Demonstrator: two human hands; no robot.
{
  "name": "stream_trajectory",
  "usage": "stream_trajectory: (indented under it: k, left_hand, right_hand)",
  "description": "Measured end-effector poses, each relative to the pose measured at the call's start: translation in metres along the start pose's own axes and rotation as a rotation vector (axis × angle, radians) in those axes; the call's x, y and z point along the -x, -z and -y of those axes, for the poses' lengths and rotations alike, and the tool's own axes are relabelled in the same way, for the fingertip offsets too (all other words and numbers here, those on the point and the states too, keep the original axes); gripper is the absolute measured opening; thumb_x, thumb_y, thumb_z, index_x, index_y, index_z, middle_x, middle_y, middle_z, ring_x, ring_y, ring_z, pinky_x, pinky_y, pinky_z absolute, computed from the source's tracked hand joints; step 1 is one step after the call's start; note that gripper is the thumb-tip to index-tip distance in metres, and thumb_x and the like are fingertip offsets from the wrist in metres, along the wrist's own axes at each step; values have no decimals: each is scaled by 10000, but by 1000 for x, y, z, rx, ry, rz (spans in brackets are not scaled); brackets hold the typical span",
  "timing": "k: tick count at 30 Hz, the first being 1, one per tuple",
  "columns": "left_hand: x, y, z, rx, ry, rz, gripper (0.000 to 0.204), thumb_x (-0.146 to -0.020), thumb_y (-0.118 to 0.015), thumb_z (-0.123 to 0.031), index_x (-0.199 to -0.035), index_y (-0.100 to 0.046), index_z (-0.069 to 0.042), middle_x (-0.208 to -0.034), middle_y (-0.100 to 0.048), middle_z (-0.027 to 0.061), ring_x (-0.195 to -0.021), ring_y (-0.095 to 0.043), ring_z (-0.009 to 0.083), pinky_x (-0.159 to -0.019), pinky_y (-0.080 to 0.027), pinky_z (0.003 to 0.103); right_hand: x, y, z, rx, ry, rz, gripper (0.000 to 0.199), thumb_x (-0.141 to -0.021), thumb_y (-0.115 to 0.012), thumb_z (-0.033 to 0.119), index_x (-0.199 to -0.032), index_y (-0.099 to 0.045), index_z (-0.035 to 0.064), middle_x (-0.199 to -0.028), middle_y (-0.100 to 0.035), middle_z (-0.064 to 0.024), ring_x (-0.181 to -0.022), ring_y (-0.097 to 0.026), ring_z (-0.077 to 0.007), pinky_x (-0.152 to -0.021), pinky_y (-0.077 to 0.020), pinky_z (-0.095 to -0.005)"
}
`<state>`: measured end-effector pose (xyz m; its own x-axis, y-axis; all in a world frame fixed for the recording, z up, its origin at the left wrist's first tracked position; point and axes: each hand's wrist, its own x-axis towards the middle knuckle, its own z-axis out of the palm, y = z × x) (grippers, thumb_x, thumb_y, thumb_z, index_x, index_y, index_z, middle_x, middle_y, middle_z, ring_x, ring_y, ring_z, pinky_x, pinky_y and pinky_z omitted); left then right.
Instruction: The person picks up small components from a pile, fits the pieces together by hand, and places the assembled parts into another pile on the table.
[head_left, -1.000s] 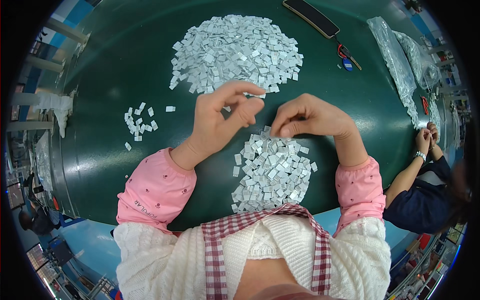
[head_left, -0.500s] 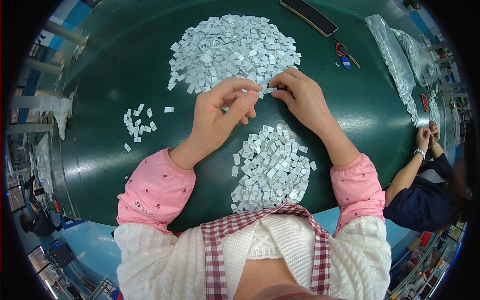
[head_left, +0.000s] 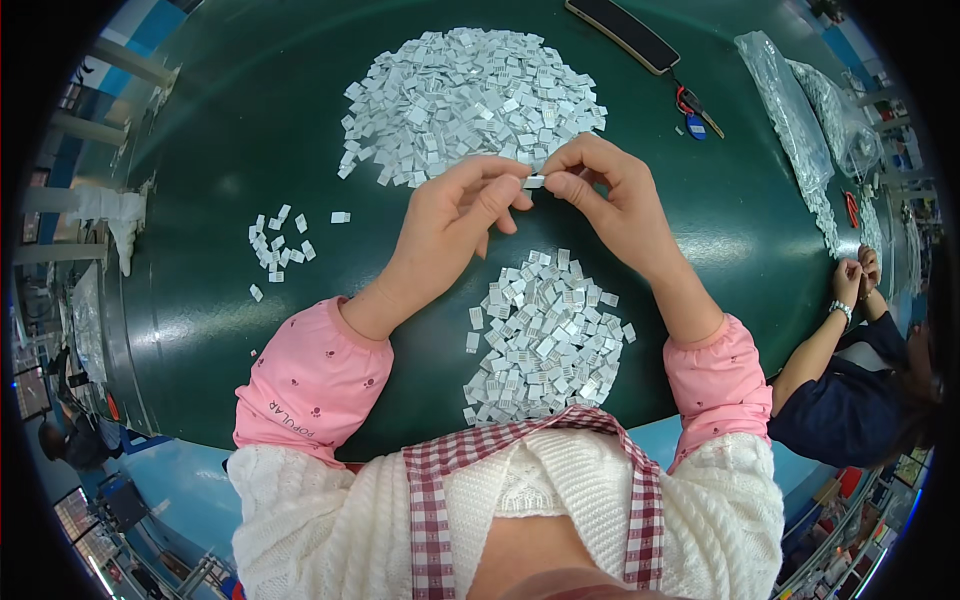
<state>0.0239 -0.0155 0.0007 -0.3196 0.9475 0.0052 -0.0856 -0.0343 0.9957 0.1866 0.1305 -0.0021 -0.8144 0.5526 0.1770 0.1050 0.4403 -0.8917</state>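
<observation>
A small white slotted piece point(head_left: 534, 182) is held between my two hands at the near edge of a large heap of like pieces point(head_left: 465, 95). My right hand point(head_left: 610, 195) pinches its right end with thumb and forefinger. At its other end, the thumb and forefinger of my left hand point(head_left: 465, 205) close on it, the other fingers loosely curled. Closer to me, between my forearms, lies a smaller pile of the same pieces point(head_left: 545, 340). The fingertips cover part of the held piece, so its finer shape cannot be made out.
On the green table point(head_left: 200, 340), a small scattered group of pieces point(head_left: 278, 240) lies left, with one stray piece point(head_left: 340, 217) beside it. Far right are a phone point(head_left: 625, 35), keys with a blue tag point(head_left: 695, 122) and plastic bags point(head_left: 790, 120). A co-worker's hands point(head_left: 855, 275) work at the right edge.
My hands have come together on one piece, which now shows between the fingertips. My right fingers have lifted from the heap's edge, and my left hand has shifted slightly right.
</observation>
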Motion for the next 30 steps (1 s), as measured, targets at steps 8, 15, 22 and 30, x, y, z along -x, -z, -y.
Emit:
stream_trajectory:
  k: [8,15,22,30]
  left_hand:
    - [-1,3,3,268,170,12,276,-981,-650,-107,-1219,-676,31,-972,-734,111,-849,-676,129,-721,-512,215]
    - [-3,6,6,249,186,-40,285,-969,-668,-109,-1209,-684,44,-985,-745,111,-876,-695,137,-750,-517,219]
    - [-2,3,1,251,165,-51,300,-965,-676,-113,-1219,-685,46,-992,-753,113,-890,-710,145,-768,-522,224]
    - [-1,3,1,241,154,-58,298,-972,-671,-122,-1220,-687,41,-997,-753,114,-885,-708,151,-773,-524,226]
  right_hand:
    - [5,-13,10,76,246,-56,178,-862,-746,-8,-1035,-724,30,-957,-678,-41,-773,-583,-131,-698,-457,-240]
    - [8,-19,16,2,144,-54,242,-855,-760,-7,-1094,-740,27,-956,-688,-39,-790,-596,-120,-701,-473,-237]
    - [8,-21,7,-481,-161,-3,259,-881,-759,0,-1139,-727,-6,-965,-719,-73,-842,-653,-122,-790,-545,-226]
    - [8,-25,7,-626,-215,-17,262,-873,-776,22,-1127,-736,-31,-916,-729,-83,-769,-625,-91,-721,-506,-174]
